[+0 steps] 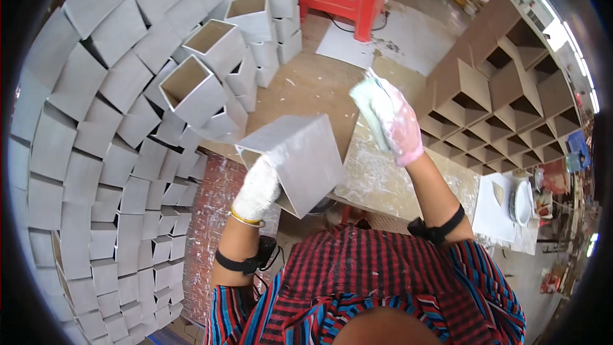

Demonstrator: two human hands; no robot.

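Nearest you is your red-and-black checked garment (357, 259), with striped sleeves at both sides. You wear two black armbands (237, 263), one on each forearm. Your gloved left hand (255, 191) grips one grey box (311, 166) at its left side, under a bright yellow bangle (247, 219); you cannot see every fingertip. The box sits tilted in front of you at the bench (402, 182); whether it touches the top, you cannot tell. Your right hand, in one pink-and-white glove (401, 128), is closed around one pale green pad (368, 105), apart from the box and to its right.

Beyond the held box, four grey boxes (211, 38) show their openings at the near side of a tall grey stack (105, 134), whose members crowd too densely to count. To your right stand brown boxes (488, 86), open-ended and piled in rows, with one white basin (523, 201) nearer. Farther off, one red stool (361, 9) stands by a white sheet (345, 46). Any lettering on the small goods at far right is too blurred to read.
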